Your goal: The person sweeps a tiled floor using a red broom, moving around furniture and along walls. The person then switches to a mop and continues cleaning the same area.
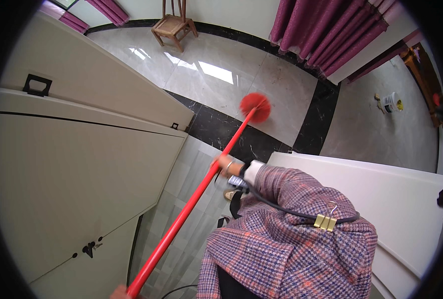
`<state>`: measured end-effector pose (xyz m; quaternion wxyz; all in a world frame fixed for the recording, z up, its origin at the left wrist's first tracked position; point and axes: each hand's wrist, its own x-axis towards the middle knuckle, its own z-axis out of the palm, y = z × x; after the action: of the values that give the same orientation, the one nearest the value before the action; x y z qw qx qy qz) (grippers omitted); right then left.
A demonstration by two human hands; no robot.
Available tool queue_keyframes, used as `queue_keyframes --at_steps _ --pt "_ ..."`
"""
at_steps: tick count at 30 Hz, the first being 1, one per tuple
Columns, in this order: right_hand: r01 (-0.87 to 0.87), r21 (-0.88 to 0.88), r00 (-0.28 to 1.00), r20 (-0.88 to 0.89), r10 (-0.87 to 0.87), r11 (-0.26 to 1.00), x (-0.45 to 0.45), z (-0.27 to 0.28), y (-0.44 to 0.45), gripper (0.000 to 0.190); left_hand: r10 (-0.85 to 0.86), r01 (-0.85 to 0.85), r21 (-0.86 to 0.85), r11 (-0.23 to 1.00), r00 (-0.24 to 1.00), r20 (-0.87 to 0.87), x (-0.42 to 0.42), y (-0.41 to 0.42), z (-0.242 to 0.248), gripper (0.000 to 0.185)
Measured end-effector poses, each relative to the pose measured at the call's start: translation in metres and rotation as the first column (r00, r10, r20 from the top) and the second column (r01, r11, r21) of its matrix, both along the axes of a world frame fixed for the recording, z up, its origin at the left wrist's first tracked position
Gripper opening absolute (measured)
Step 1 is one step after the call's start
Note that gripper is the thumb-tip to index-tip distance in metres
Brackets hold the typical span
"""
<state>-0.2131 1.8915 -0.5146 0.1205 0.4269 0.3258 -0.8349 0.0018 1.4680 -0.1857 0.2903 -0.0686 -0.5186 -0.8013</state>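
Note:
My right hand (223,164), wearing a bracelet, is closed around the middle of a long red pole (186,211). At the bottom edge, my left hand (121,293), partly cut off, grips the pole's near end. The pole's far end bears a round red bristle brush (255,107), somewhat blurred, seen over the floor by the black stone border; whether it touches the floor I cannot tell. A dark cable runs from my right wrist along the checked sleeve to a gold binder clip (325,222).
White door panels with a black latch (89,248) stand at left, another white panel (348,168) at right. Beyond are a wooden chair (172,26), purple curtains (318,33) and a white bucket (390,102) on the tiles. A shoe (229,194) shows below my right hand.

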Motion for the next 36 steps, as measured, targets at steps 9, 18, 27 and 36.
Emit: queue_keyframes --at_steps 9,18,27,36 --pt "-0.398 -0.474 0.825 0.188 0.532 0.785 0.095 0.013 -0.179 0.012 0.273 -0.297 -0.14 0.945 0.948 -0.164 0.063 -0.018 0.12 0.021" --pt "-0.325 0.858 0.868 0.105 0.484 0.397 -0.037 -0.067 0.036 0.021 -0.048 0.064 -0.229 0.971 0.996 0.076 -0.04 0.135 -0.006 0.018" --pt "0.173 0.243 0.984 0.003 -0.179 0.955 -0.057 0.024 0.066 0.012 -0.216 0.222 -0.016 0.975 0.962 0.168 -0.017 0.073 -0.064 0.02" --pt "-0.413 -0.351 0.852 0.177 0.492 0.841 0.076 0.029 -0.238 0.025 0.286 -0.322 -0.195 0.926 0.939 -0.193 0.071 -0.007 0.108 0.026"
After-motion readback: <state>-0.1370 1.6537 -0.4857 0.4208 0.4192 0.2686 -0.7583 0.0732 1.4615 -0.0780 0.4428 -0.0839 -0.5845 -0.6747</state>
